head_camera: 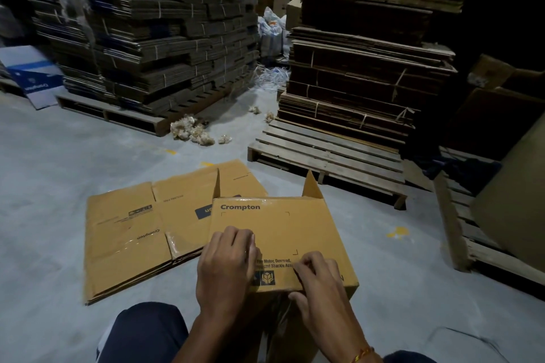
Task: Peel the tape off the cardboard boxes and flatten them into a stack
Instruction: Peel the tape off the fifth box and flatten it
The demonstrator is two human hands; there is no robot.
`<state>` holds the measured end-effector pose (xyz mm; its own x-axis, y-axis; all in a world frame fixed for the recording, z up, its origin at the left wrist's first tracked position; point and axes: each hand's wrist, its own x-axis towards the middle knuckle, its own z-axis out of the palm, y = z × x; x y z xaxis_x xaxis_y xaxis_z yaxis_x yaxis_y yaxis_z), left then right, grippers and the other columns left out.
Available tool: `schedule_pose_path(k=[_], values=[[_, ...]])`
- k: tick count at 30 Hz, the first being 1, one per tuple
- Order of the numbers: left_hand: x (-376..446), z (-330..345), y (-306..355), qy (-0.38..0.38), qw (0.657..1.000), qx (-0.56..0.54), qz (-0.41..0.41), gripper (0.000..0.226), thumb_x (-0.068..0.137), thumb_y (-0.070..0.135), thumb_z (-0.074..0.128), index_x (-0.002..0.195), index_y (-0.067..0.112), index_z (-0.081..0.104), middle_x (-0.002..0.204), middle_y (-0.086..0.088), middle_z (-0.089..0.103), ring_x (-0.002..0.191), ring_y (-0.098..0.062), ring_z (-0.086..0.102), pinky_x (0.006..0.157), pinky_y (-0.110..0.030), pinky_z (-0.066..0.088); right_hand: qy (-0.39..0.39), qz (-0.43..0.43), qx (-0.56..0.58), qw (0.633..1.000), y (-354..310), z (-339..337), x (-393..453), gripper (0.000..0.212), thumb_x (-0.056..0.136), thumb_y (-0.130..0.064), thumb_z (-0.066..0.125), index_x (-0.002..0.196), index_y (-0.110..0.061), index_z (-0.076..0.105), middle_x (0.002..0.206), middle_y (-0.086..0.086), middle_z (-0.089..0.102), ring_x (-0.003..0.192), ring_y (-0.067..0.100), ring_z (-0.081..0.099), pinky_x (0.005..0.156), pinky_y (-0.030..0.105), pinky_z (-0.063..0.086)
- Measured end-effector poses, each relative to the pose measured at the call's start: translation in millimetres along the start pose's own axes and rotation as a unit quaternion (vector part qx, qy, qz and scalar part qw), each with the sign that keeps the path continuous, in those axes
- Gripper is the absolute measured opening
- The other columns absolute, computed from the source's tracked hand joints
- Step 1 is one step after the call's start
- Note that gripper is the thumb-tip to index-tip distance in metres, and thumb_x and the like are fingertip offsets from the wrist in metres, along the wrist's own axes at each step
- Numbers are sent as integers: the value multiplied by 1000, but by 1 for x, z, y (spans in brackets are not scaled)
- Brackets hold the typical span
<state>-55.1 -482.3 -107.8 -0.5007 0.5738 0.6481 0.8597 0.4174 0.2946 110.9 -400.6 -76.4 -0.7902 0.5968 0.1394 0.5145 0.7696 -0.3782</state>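
Box [283,233] under both curled grips

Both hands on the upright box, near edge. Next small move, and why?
Probably: the right hand lifts and pulls back the tape end at the box's near top edge, while the left hand keeps pressing the top panel. Its fingers are curled right at that edge, the box is not yet flattened, and a flat stack lies to its left. Whether tape is actually pinched cannot be told.

Warehouse; bundled flat cardboard stacks [165,47] on wooden pallets [330,156]; bare concrete floor [53,162].
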Motion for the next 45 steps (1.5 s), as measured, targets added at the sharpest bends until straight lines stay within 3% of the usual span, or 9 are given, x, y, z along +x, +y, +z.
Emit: schedule_pose_path(k=[4,6,10,18,23,29,37,42,45], values=[[2,2,1,-3,1000,2,-1,27,98,31,42,99,17,65,88,1,59,73,-16,53,60,-32,46,25,3,4,1000,4,7,-5,44,80,-26,84,120,-24,67,119,-14,48,105,1,34,86,15,39],[2,3,1,-7,1000,4,-1,25,98,30,44,100,17,65,88,1,59,74,-16,52,61,-32,46,33,1,13,999,3,7,-7,45,71,-23,90,111,-24,69,112,-15,49,100,2,38,81,11,37],[-1,3,1,-6,1000,0,-5,11,99,22,55,100,16,65,90,0,59,75,-16,52,61,-32,46,29,20,58,998,9,0,0,37,90,-31,74,123,-26,59,118,-20,33,111,1,33,93,7,34],[-1,4,1,-12,1000,-8,-3,11,94,22,61,102,16,65,91,0,60,77,-16,53,63,-33,47,-12,55,51,997,5,-3,9,39,90,-33,73,125,-25,58,120,-16,30,111,5,28,104,20,38],[-2,3,2,-8,1000,-4,-4,7,94,21,61,98,16,64,89,-1,59,75,-18,52,62,-35,46,-7,55,60,997,2,-2,8,34,88,-31,76,117,-23,61,119,-15,34,111,7,32,103,26,42],[-2,2,2,-8,1000,-3,-7,7,95,21,61,99,15,64,89,-1,58,76,-18,52,62,-35,46,-3,22,27,999,2,-4,5,39,93,-35,70,127,-23,57,127,-12,34,109,5,27,93,15,34],[-3,1,3,-4,1000,-6,-2,8,97,21,59,99,14,64,89,-2,58,77,-19,51,63,-35,45,-29,0,1,1000,5,-10,8,36,91,-36,72,122,-21,60,121,-12,31,105,7,29,83,14,29],[-5,1,1,-2,1000,-10,-3,10,97,22,58,99,14,63,89,-2,58,77,-19,52,63,-35,44,-29,21,21,999,4,-10,9,37,89,-35,74,117,-21,55,123,-10,36,111,10,34,85,16,31],[-4,1,1,-1,1000,-12,-7,10,97,22,57,99,14,64,90,-2,59,77,-18,51,63,-33,42,-23,15,15,1000,4,-8,7,46,91,-34,72,130,-19,53,131,-6,38,111,7,30,92,18,35]])
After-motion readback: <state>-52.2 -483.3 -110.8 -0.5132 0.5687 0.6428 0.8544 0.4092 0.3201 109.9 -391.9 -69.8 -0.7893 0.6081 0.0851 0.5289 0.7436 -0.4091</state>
